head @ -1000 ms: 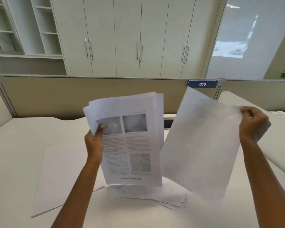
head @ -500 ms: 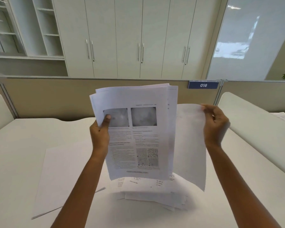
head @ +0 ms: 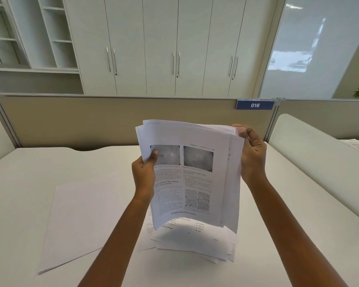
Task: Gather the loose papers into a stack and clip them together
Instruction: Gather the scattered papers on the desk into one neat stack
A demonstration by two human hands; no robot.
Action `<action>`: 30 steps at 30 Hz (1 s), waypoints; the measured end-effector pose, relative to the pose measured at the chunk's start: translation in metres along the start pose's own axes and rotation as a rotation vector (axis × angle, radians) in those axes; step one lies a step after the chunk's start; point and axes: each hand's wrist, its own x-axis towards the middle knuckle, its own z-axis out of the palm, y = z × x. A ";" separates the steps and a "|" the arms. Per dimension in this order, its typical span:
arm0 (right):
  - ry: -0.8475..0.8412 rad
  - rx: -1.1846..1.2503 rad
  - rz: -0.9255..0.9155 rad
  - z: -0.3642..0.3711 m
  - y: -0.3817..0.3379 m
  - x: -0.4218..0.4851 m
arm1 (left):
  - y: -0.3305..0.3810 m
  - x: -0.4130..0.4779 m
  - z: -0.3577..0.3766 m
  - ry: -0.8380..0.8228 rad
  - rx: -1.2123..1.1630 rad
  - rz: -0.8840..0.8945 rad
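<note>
I hold a stack of printed papers (head: pixel 195 183) upright above the white desk (head: pixel 29 183). My left hand (head: pixel 144 172) grips its left edge, thumb on a grey picture on the front page. At the stack's top right corner my right hand (head: pixel 252 154) pinches the sheets at the back. The edges are uneven. More loose papers (head: pixel 195 243) lie in a messy pile on the desk under the held stack. Blank white sheets (head: pixel 77 220) lie flat to the left. No clip is in view.
A beige partition (head: pixel 91 121) with a blue "016" sign (head: pixel 255 105) closes the desk's far side. White cupboards (head: pixel 174 48) stand behind it. A neighbouring desk (head: pixel 319 158) with printed paper on it lies to the right.
My right hand has brought the single sheet leftward and laid it against the back of the stack in my left hand. The stack now stands closer and more upright.
</note>
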 end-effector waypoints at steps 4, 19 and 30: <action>-0.173 0.026 0.058 -0.013 0.020 -0.012 | -0.006 -0.002 0.000 0.028 -0.043 -0.045; -0.148 -0.144 0.377 -0.031 0.078 -0.050 | -0.031 0.001 -0.009 -0.174 0.068 0.064; -0.037 -0.211 0.430 -0.025 0.103 -0.074 | -0.064 -0.007 -0.014 -0.352 0.213 -0.070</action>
